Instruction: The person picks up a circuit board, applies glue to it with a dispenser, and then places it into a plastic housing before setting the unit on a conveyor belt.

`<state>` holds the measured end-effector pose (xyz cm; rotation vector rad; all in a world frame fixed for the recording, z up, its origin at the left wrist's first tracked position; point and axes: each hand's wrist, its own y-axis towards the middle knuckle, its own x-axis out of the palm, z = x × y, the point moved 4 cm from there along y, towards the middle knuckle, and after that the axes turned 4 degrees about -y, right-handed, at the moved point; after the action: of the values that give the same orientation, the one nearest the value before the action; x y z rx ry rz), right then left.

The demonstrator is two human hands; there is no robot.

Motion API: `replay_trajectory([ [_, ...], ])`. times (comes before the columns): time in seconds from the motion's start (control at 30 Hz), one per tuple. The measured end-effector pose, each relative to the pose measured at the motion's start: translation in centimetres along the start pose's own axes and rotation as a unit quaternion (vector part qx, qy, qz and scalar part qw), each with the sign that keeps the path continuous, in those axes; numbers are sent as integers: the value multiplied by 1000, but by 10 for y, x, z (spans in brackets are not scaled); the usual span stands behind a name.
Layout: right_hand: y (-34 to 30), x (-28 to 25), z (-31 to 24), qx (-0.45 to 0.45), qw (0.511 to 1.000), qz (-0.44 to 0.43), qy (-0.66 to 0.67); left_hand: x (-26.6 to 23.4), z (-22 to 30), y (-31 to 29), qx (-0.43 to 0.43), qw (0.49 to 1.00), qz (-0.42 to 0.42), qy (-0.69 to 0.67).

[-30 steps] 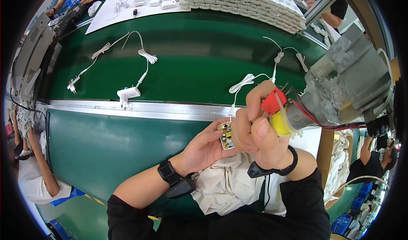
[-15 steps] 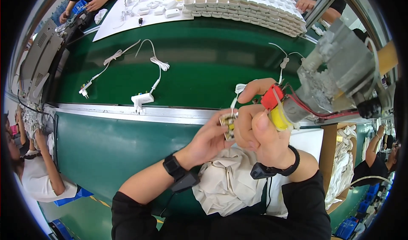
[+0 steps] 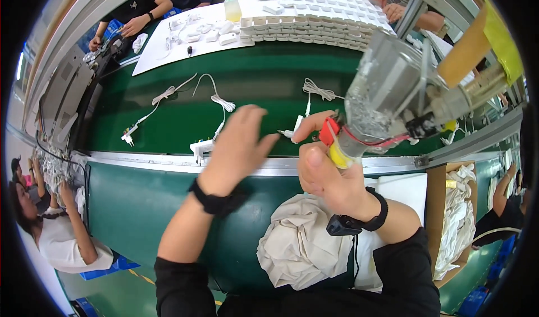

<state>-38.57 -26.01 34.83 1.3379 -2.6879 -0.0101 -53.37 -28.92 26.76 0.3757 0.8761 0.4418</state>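
My left hand (image 3: 238, 146) is empty, fingers apart and slightly blurred, over the belt's metal edge. It is beside a white plug adapter (image 3: 203, 147) with a coiled white cable, partly covering it. My right hand (image 3: 334, 176) is closed around the lower end of a hand tool with a red switch (image 3: 329, 131), a yellow collar (image 3: 338, 156) and a cloudy clear plastic body (image 3: 384, 87). Red wires run along it. Close to my right fingertips, another white plug adapter (image 3: 298, 125) lies on the belt with its cable bundle (image 3: 319, 88). A third plug adapter (image 3: 129, 134) lies further left.
A crumpled cream cloth (image 3: 303, 244) lies before me. To the right stands a cardboard box (image 3: 435, 216) of pale cloths. Stacked white trays (image 3: 309, 29), loose white housings and a green-tipped bottle (image 3: 232, 8) stand beyond the belt. Co-workers sit around.
My left hand has let go of the small circuit assembly and moved left and up. An adapter now lies on the belt near my right hand. The tool tilts differently; the view has shifted.
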Motion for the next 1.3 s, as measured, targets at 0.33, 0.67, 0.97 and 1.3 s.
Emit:
replay_trajectory([
  [0.33,-7,-12,-18,-4,999,-30,-18,-58,-48,-47,-186,958,-132,173],
  [0.67,-10,-14,-23,-7,999,-46,-3,-87,-47,38,-130,974,12,184],
  [0.97,-8,-23,-23,-6,999,-34,-8,27,-2,-15,-425,805,-84,-405],
  [1.3,9,-31,-2,-34,999,17,-28,76,58,-79,-380,618,-189,-662],
])
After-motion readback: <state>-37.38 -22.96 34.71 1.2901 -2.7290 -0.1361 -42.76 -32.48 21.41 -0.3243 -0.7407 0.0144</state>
